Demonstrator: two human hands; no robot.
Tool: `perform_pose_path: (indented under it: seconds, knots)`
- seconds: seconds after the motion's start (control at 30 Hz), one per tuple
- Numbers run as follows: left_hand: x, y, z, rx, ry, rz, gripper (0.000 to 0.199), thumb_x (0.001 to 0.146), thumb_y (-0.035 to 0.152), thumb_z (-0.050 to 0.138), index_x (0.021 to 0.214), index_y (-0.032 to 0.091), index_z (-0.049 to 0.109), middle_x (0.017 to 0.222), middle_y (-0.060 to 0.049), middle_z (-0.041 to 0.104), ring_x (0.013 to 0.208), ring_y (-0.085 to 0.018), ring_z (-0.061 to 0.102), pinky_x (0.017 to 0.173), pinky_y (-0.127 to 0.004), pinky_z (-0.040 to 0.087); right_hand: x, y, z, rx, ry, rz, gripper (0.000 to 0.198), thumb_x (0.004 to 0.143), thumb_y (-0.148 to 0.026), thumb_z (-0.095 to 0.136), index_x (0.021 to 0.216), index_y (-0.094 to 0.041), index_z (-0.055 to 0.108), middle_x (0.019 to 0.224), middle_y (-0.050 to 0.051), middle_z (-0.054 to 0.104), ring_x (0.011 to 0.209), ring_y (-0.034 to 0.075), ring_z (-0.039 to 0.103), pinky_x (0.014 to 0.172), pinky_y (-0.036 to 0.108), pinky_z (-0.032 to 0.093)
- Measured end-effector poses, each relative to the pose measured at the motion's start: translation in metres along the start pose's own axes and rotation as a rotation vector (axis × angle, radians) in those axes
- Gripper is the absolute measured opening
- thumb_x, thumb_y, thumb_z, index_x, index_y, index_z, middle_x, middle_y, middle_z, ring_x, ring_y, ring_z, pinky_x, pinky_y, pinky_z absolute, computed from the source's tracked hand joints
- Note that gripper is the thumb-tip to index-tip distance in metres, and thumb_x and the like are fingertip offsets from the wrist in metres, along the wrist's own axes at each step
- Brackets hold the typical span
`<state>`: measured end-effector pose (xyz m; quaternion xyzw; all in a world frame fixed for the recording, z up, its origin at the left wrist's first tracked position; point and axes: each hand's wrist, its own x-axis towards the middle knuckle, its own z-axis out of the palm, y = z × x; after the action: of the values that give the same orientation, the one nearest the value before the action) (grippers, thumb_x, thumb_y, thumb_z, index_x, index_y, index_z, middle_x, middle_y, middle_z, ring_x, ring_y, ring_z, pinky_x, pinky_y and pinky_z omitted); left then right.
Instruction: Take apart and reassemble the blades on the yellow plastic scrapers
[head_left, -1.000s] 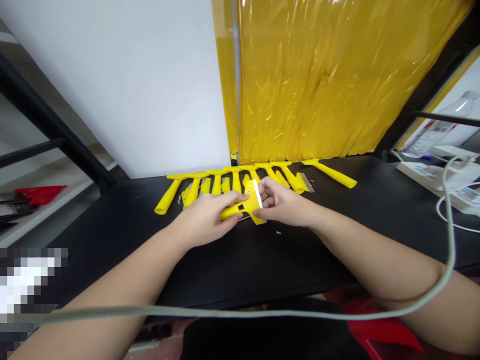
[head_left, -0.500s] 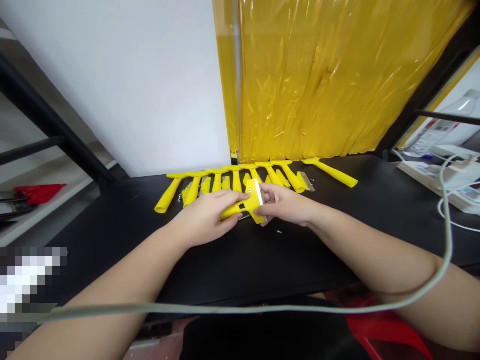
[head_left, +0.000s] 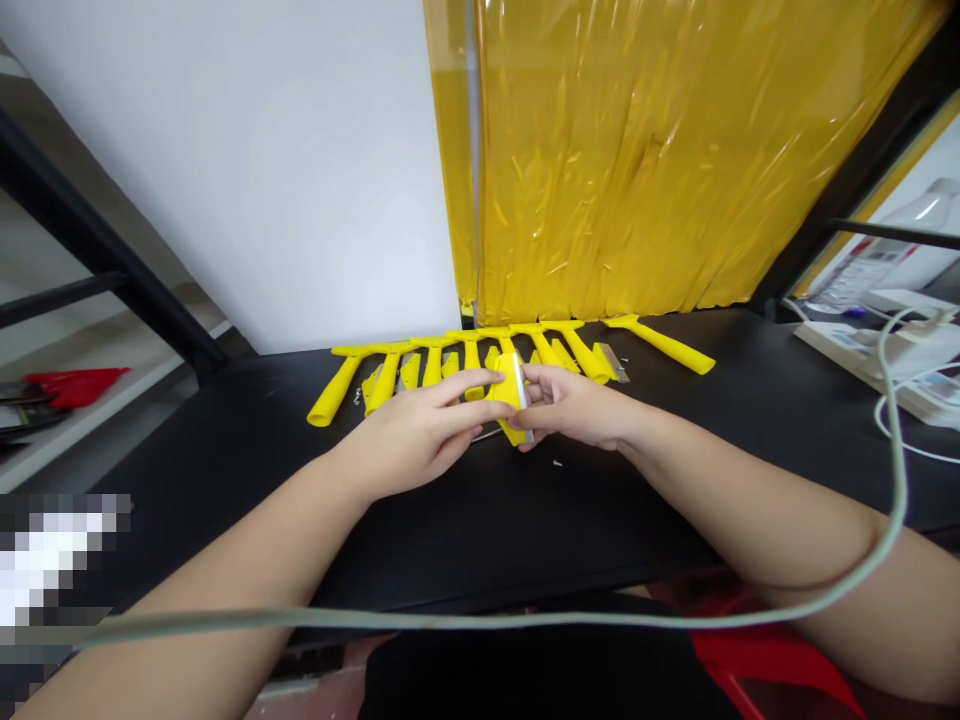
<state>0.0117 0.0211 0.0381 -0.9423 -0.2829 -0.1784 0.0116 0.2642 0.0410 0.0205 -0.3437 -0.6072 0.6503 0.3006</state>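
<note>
A yellow scraper [head_left: 508, 388] with a pale metal blade edge is held between my hands above the black table. My left hand [head_left: 424, 425] comes from the left, closed around the scraper, its index and middle fingers lying across the head; the handle is hidden under it. With thumb and fingers, my right hand [head_left: 566, 405] pinches the head at its blade side. Behind them is a row of yellow scraper handles [head_left: 336, 390] with small yellow plates between them. A tiny screw [head_left: 557, 463] lies on the table in front of my right hand.
One more yellow handle [head_left: 679, 350] lies apart at the right, near a loose metal blade [head_left: 616, 362]. A pale cable [head_left: 525, 620] crosses the foreground. White power strips [head_left: 862, 365] stand at the right; a white panel [head_left: 300, 180] and yellow film [head_left: 637, 150] close the back.
My left hand has shifted forward along the scraper from its handle onto its head, covering the handle. The right hand keeps its pinch at the blade side.
</note>
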Motion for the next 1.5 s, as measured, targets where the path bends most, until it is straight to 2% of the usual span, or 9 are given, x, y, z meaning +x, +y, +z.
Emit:
perform_pose_path:
  seconds: [0.1,0.43,0.57,0.77,1.0,1.1,1.2,1.33,1.5]
  knots:
    - [0.000,0.000,0.000,-0.004,0.008,0.021,0.044,0.104,0.017,0.052,0.142,0.035,0.066,0.162,-0.006,0.053,0.120,-0.024,0.071,0.096,-0.037,0.059,-0.001,0.000,-0.001,0.012,-0.016,-0.005,0.049,0.072,-0.020,0.090,0.113,-0.019,0.063,0.089,-0.001,0.072,0.075,0.012,0.068,0.072,0.028,0.065]
    - [-0.001,-0.002,0.000,-0.041,0.016,0.053,0.041,0.103,0.015,0.054,0.136,0.031,0.071,0.161,-0.006,0.054,0.115,-0.021,0.074,0.091,-0.031,0.061,-0.002,-0.002,-0.006,-0.010,-0.077,-0.023,0.053,0.073,-0.025,0.093,0.117,-0.017,0.063,0.090,0.000,0.073,0.078,0.014,0.071,0.070,0.028,0.066]
    - [-0.001,-0.004,0.001,-0.032,0.014,0.049,0.043,0.103,0.015,0.053,0.137,0.033,0.071,0.161,-0.006,0.055,0.118,-0.023,0.073,0.093,-0.033,0.061,-0.002,-0.002,-0.009,0.003,-0.048,0.001,0.046,0.073,-0.025,0.094,0.107,-0.016,0.065,0.084,-0.001,0.073,0.075,0.013,0.072,0.072,0.027,0.066]
    - [0.000,-0.002,0.000,-0.006,0.025,0.065,0.038,0.105,0.019,0.050,0.132,0.030,0.075,0.158,-0.009,0.057,0.116,-0.025,0.074,0.089,-0.036,0.062,-0.004,-0.003,-0.016,0.014,0.018,0.050,0.027,0.085,-0.032,0.085,0.095,-0.016,0.066,0.076,0.003,0.076,0.068,0.015,0.075,0.068,0.027,0.066]
    - [-0.001,-0.002,0.002,0.016,-0.020,0.018,0.042,0.104,0.021,0.052,0.137,0.038,0.072,0.161,-0.009,0.054,0.114,-0.027,0.074,0.090,-0.037,0.060,-0.001,-0.002,-0.015,-0.029,0.030,0.035,0.026,0.087,-0.035,0.084,0.093,-0.016,0.067,0.076,0.004,0.077,0.068,0.016,0.076,0.069,0.029,0.067]
    - [-0.002,-0.003,0.002,-0.004,-0.015,0.007,0.040,0.104,0.021,0.052,0.134,0.037,0.074,0.160,-0.008,0.056,0.113,-0.026,0.074,0.089,-0.036,0.059,-0.004,-0.010,-0.021,-0.182,0.115,0.037,0.024,0.091,-0.038,0.080,0.091,-0.016,0.069,0.078,0.006,0.077,0.064,0.016,0.074,0.065,0.030,0.066]
    - [-0.002,-0.004,0.001,-0.031,-0.003,0.003,0.039,0.104,0.021,0.052,0.131,0.035,0.076,0.159,-0.009,0.056,0.111,-0.025,0.074,0.086,-0.035,0.059,-0.015,-0.021,-0.037,-0.506,0.193,0.045,0.017,0.090,-0.032,0.077,0.087,-0.017,0.071,0.076,0.005,0.075,0.060,0.015,0.071,0.060,0.028,0.061]
    - [-0.002,-0.007,0.000,-0.108,0.007,0.016,0.039,0.103,0.015,0.053,0.130,0.031,0.076,0.160,-0.011,0.054,0.120,-0.026,0.070,0.090,-0.035,0.059,-0.030,-0.031,-0.055,-0.974,0.037,0.230,0.008,0.084,-0.025,0.076,0.090,-0.020,0.075,0.073,0.001,0.075,0.059,0.016,0.070,0.057,0.025,0.051]
    - [0.002,-0.008,0.000,-0.251,0.084,-0.001,0.034,0.103,0.013,0.054,0.125,0.025,0.076,0.150,-0.013,0.060,0.142,-0.028,0.057,0.097,-0.036,0.058,-0.024,-0.027,-0.051,-1.107,-0.008,0.333,0.015,0.079,-0.018,0.074,0.094,-0.020,0.074,0.077,0.000,0.076,0.064,0.016,0.070,0.058,0.026,0.047]
